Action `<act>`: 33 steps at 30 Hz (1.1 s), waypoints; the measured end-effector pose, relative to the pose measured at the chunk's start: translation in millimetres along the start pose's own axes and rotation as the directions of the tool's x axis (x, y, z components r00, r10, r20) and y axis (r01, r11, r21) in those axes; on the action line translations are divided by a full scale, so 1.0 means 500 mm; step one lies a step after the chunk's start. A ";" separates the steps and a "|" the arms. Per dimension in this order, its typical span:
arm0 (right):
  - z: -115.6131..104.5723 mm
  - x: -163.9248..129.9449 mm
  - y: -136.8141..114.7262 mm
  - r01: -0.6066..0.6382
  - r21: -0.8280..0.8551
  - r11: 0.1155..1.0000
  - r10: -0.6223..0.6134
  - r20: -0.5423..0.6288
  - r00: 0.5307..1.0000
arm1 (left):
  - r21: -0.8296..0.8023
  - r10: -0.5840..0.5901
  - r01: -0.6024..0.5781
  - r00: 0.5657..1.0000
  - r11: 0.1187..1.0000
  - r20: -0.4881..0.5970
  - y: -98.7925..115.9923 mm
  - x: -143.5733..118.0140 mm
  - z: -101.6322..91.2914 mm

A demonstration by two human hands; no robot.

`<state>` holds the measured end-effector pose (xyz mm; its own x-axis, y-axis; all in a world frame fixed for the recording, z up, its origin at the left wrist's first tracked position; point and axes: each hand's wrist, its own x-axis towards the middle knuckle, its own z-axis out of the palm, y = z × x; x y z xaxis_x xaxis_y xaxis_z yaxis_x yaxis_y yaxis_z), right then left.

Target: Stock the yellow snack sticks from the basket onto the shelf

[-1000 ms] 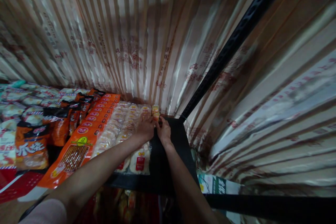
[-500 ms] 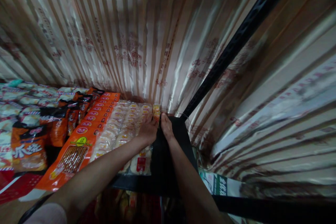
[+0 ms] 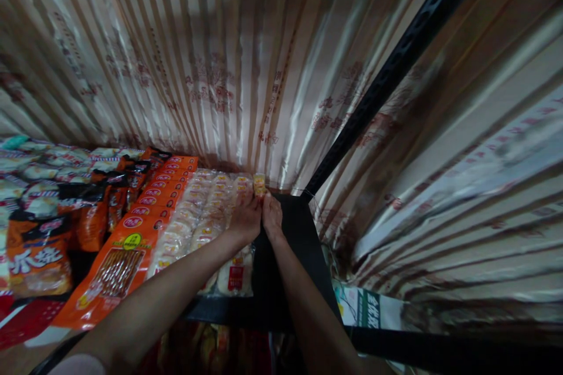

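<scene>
My left hand (image 3: 245, 218) and right hand (image 3: 272, 217) met at the far right corner of the black shelf (image 3: 290, 258), both pinching one small yellow snack packet (image 3: 259, 184) that stood upright at the back end of the row of pale snack packets (image 3: 206, 211). Each grip was narrow, fingertips closed on the packet's lower edge, the left from the row's side and the right from the bare side of the shelf. To do this well, I judged, I should keep the packet square to the row, press it snug against its neighbour, and not let it tip toward the striped curtain (image 3: 229, 70) behind. Orange sausage packets (image 3: 145, 211) lay in their own row just left.
</scene>
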<state>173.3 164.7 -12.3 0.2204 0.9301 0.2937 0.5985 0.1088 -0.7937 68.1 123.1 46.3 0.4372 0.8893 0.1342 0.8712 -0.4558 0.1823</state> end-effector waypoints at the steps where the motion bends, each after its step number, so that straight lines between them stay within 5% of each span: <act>1: 0.000 -0.001 0.000 0.006 0.005 1.000 -0.006 0.028 1.000 | 0.002 0.002 -0.002 1.000 1.000 -0.002 -0.001 0.000 0.001; 13: 0.022 -0.021 0.023 -0.050 -0.059 0.997 0.054 0.070 0.996 | 0.047 0.034 -0.029 0.994 0.998 -0.107 -0.007 0.005 0.023; 33: 0.013 -0.048 0.004 -0.087 -0.071 0.994 0.092 0.068 0.993 | 0.060 0.067 -0.063 0.995 0.996 -0.079 -0.009 0.001 0.008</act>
<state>164.4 145.0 -24.4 0.2217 0.9579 0.1822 0.6302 0.0018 -0.7764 65.1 126.0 41.9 0.4758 0.8507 0.2232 0.8539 -0.5077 0.1147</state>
